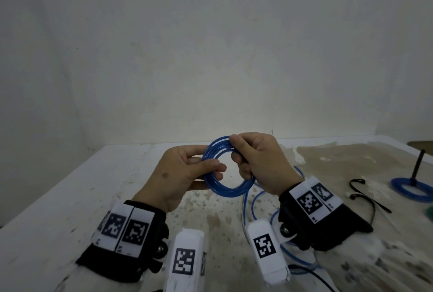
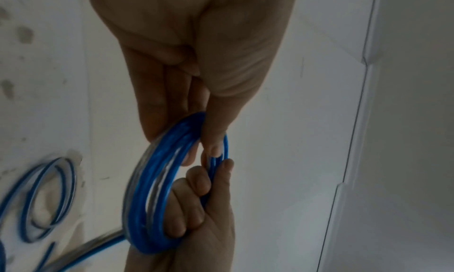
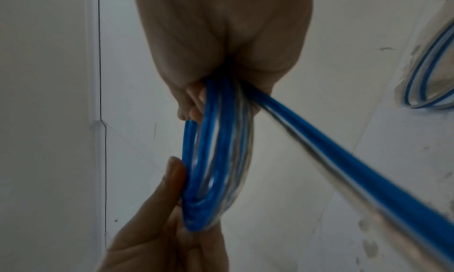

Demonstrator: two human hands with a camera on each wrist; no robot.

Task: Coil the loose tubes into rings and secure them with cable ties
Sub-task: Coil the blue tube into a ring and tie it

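Both hands hold one coil [image 1: 228, 167] of blue tube in the air above the surface [image 1: 70, 198], in front of a pale wall. Several turns of glossy, partly see-through blue tube lie bunched into a ring, and the ring stands nearly upright, its open middle facing the person.

On the ring's left side the left hand [image 1: 182, 174] pinches the turns, thumb across the front and fingers behind; the left wrist view shows its thumb [image 2: 216, 132] pressed on the bundle. On the right side the right hand [image 1: 257, 162] is closed round the turns, thumb on the top of the ring and fingers curled through the opening. In the right wrist view the turns pass through that hand, and one strand [image 3: 343, 159] leaves it, running off to the lower right.

Loose tube [image 1: 257, 200] trails from the ring down onto the surface near the right wrist, lying in open loops. Further right on the surface lie two black ties [image 1: 365, 195] and a second blue ring [image 1: 410, 189] round a dark upright peg [image 1: 418, 165].
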